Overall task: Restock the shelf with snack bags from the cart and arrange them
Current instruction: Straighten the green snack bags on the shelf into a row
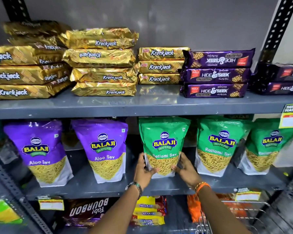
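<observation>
A green Ratlami Sev bag (163, 142) stands upright at the middle of the grey middle shelf (85, 184). My left hand (145, 171) grips its lower left edge and my right hand (186, 169) grips its lower right edge. Two more green Ratlami Sev bags (218, 146) stand to its right, upright. Two purple Aloo Sev bags (107, 149) stand to its left, with gaps between them. Part of the wire cart (232, 217) shows at the bottom right with orange packs inside.
The upper shelf (142, 105) carries stacks of gold Krackjack packs (103, 61) and purple Hide & Seek packs (216, 75). Below are Bourbon (86, 211) and Marie packs (149, 211). Perforated black uprights frame the rack. Yellow price tags (291, 117) hang on shelf edges.
</observation>
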`<state>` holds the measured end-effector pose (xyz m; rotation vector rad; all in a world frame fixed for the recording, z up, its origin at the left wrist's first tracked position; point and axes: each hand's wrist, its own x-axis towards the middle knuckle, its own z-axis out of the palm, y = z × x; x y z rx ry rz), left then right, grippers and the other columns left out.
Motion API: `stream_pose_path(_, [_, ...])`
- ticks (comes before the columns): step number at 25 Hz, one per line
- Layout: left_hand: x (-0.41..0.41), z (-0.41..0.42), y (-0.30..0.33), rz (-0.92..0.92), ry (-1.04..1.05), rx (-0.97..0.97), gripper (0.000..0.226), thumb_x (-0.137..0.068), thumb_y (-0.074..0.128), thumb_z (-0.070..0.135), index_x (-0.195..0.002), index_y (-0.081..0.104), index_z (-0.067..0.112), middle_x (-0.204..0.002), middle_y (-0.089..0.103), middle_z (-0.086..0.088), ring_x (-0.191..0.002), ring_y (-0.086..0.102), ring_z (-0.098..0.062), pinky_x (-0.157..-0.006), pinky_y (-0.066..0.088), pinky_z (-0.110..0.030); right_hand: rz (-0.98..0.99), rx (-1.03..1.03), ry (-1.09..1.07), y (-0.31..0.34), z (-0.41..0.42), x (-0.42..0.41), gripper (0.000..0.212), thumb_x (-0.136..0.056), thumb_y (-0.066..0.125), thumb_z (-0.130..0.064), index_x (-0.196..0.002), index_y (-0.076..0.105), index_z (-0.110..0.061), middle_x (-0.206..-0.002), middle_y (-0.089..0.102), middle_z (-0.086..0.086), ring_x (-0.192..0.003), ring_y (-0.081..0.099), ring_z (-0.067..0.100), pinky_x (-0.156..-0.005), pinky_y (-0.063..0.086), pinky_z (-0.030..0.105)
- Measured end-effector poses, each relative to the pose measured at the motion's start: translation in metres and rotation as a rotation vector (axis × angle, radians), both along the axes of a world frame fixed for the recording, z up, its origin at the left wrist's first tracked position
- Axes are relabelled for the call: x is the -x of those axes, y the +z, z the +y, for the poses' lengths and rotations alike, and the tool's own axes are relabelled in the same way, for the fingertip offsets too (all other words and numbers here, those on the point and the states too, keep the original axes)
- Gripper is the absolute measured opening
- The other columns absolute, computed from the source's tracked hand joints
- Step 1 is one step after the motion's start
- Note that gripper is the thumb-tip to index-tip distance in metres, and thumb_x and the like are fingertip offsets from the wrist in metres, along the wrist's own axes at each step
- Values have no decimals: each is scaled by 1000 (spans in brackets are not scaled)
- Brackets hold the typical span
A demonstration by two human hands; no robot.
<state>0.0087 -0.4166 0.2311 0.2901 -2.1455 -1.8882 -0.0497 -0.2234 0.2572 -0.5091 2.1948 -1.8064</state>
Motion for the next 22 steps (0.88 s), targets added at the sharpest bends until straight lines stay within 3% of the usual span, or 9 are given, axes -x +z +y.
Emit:
stream_pose_path(5, [-8,-1,3,9,5,40,72,-73,82,5,-124,47,41,-133,63,6,-126,59,-18,-105,51,-46,-50,34,10,1,-5,-2,53,-91,54,14,-122,46,-27,-121,57,-20,-101,59,-22,-80,49,4])
stream_pose_path(10, [-7,0,-4,9,10,19,76,-73,82,7,-130,44,39,-136,60,8,-129,57,-17,-108,49,-48,-47,38,23,1,-3,-1,58,-91,58,10,-130,44,-30,-129,58,-16,-112,57,-14,-87,50,8])
stream_pose_path(14, [-9,1,-3,14,10,12,78,-74,80,5,-125,43,51,-136,60,9,-129,57,-17,-108,49,-50,-50,51,17,0,-3,-1,59,-91,58,10,-132,41,-27,-127,56,-19,-118,52,-5,-84,48,3])
stream_pose_path(17, [-9,-2,-2,-1,-13,10,87,-73,81,4,-125,39,61,-139,58,9,-131,54,-17,-109,47,-49,-43,67,31,2,-2,0,60,-89,59,12,-131,44,-28,-127,59,-16,-122,54,3,-84,51,8])
stream_pose_path(20, [-22,12,6,-8,123,-75,86,-70,81,-3,-138,42,33,-139,55,4,-130,52,-16,-108,46,-43,-72,175,-32,6,10,-3,71,-86,61,16,-143,39,-20,-132,57,-6,-123,53,11,-85,54,15])
stream_pose_path(22, [-45,37,13,14,339,-126,61,-69,77,-12,-114,57,23,-118,64,-7,-112,63,-28,-95,54,-41,-52,333,-239,6,32,-9,69,-84,63,16,-143,44,-15,-131,58,1,-122,55,15,-85,56,18])
